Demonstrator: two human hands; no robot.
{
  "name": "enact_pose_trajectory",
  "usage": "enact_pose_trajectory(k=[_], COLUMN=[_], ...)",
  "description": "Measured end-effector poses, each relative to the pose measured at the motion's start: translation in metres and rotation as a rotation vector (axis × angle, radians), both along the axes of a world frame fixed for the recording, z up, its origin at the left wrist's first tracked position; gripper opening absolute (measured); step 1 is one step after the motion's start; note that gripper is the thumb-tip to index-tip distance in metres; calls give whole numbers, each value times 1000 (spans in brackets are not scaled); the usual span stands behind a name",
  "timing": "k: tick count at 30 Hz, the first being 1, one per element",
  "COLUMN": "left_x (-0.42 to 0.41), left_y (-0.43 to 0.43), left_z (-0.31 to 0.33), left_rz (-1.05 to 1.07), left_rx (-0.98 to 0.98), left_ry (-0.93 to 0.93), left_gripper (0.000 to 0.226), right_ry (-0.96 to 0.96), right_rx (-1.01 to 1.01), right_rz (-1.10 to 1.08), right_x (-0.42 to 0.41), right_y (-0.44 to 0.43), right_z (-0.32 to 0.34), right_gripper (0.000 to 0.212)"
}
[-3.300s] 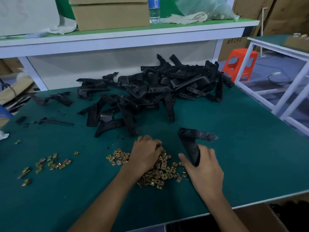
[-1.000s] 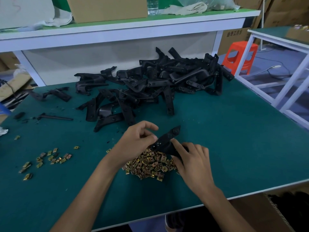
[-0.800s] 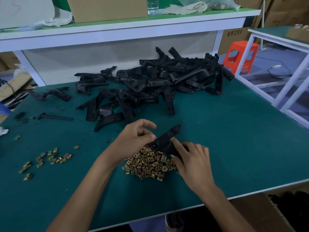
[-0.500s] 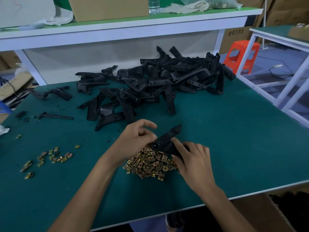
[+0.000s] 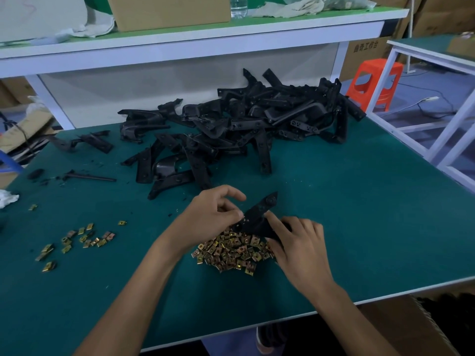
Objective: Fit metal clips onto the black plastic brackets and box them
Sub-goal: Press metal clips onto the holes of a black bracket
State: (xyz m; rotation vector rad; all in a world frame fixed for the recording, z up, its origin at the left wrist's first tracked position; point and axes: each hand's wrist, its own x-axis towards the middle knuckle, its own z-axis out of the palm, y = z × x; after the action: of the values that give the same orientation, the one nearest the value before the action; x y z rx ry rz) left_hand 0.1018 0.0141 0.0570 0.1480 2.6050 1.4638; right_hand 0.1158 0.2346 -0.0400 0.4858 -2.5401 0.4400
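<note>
As I work this rig from afar, my left hand (image 5: 213, 217) and right hand (image 5: 299, 244) meet over a heap of brass-coloured metal clips (image 5: 231, 253) near the front of the green-topped table (image 5: 372, 227). Both are on one black plastic bracket (image 5: 259, 213). The bracket is held clear of the tabletop, just above the heap, and tilted so that its far end, which carries a round boss, points up and to the right. My right hand grips its lower part, with the thumb laid along the top face and the other fingers curled underneath. My left thumb presses against the bracket's near end with the middle fingers curled in beside it, pinching there, while the index finger arches free above. I cannot tell whether a clip sits between those fingertips. Beyond the hands, a large tangled pile of black brackets (image 5: 244, 124) covers the back of the table. A smaller scatter of clips (image 5: 82, 240) lies well apart at the left. Behind, a white-framed shelf (image 5: 205, 42) carries a cardboard box (image 5: 167, 9), a clear bottle (image 5: 237, 6) and crumpled cloth (image 5: 290, 6). An orange stool (image 5: 375, 80) stands on the floor at the right, and the open flap of a cardboard carton (image 5: 401, 327) shows below the table's front edge.
</note>
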Motion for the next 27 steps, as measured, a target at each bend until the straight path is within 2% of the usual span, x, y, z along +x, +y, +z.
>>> enact_pose_trajectory(k=[3, 8, 16, 20, 22, 24, 25, 27], left_x=[6, 16, 17, 16, 11, 1, -4, -17], left_y=[6, 23, 32, 31, 28, 25, 22, 18], left_z=[-3, -17, -24, -25, -25, -30, -34, -46], left_rz=[14, 80, 100, 81, 68, 139, 180, 181], left_rx=[-90, -454, -513, -459, -293, -116, -113, -282], left_ry=[72, 358, 561, 493, 378, 341, 346, 328], left_gripper=[29, 55, 57, 51, 38, 26, 23, 18], right_ry=[-18, -26, -48, -58, -66, -93, -112, -141], right_rx=[-12, -16, -55, -67, -90, -153, -191, -247], right_rz=[-10, -28, -37, -55, -86, -139, -164, -186], right_x=[-1, -1, -1, -1, -1, -2, -3, -3], right_y=[-1, 0, -1, 0, 1, 2, 3, 4], right_z=[0, 0, 0, 0, 1, 3, 3, 4], right_gripper=[57, 59, 56, 57, 57, 56, 55, 53])
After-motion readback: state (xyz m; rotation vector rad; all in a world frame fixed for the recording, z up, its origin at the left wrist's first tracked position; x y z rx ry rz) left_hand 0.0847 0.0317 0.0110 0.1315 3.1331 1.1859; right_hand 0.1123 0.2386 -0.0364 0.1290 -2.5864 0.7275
